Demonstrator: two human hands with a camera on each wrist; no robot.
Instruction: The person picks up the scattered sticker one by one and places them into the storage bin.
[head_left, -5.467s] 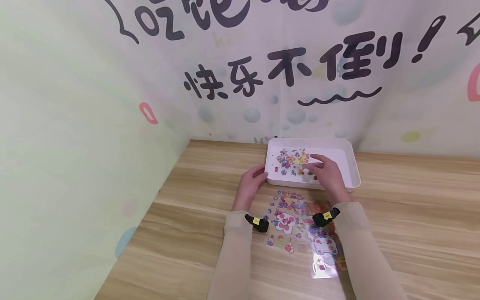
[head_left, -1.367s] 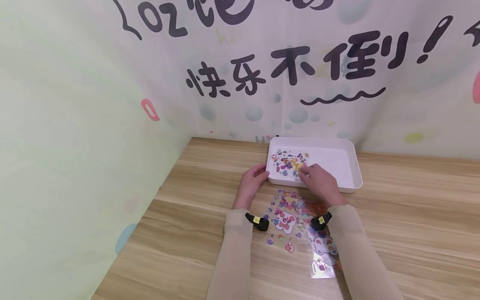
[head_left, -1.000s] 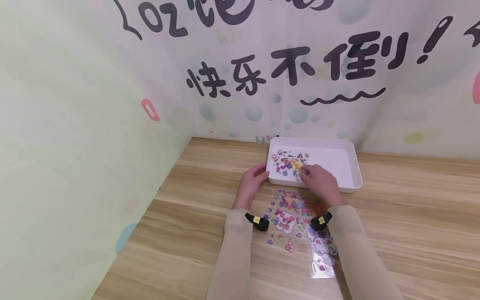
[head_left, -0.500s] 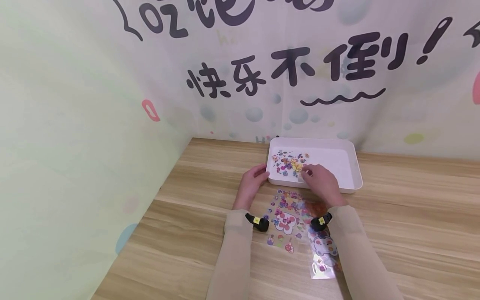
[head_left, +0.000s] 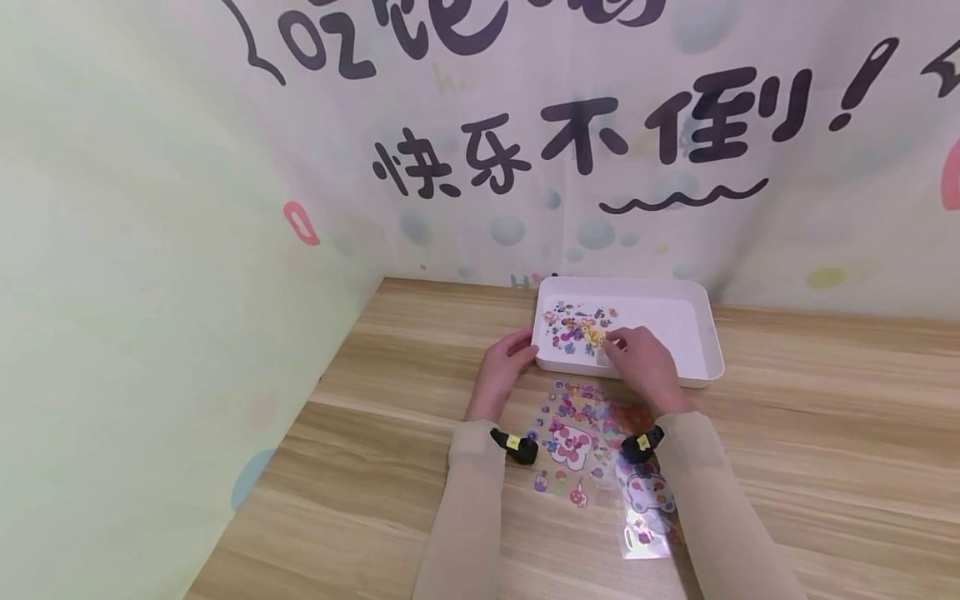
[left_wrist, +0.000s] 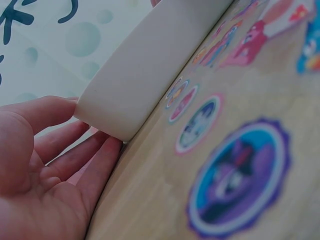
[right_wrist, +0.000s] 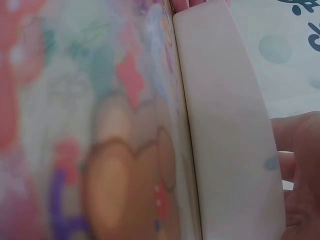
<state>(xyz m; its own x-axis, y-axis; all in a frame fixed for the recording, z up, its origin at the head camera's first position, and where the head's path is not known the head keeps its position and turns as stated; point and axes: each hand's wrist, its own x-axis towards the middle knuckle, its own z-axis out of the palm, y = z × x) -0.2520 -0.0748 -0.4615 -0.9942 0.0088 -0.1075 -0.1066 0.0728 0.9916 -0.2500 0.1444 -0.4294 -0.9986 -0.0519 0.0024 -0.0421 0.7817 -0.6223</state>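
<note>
A white tray (head_left: 678, 329) stands at the back of the wooden table. Small colourful stickers (head_left: 570, 327) lie scattered in its left half, some of them yellow. My left hand (head_left: 501, 367) rests against the tray's left front corner; in the left wrist view its thumb touches the wall and the fairly straight fingers reach the tray's base. Over the tray's front wall reaches my right hand (head_left: 643, 365), with thumb and index finger bent close together at the yellow stickers. A small pale square (head_left: 602, 357) lies below its fingertips. Whether they pinch a sticker is too small to tell.
Two clear sticker sheets lie on the table (head_left: 360, 467) before the tray: the left sheet (head_left: 570, 450) between my arms, and the right sheet (head_left: 647, 500) partly under my right forearm. A printed cloth wall (head_left: 480, 242) stands directly behind the tray.
Since the oldest frame my right hand has come down and left, its thumb and index finger drawing together at the stickers. The stickers lie differently. Over the last second, both hands barely move.
</note>
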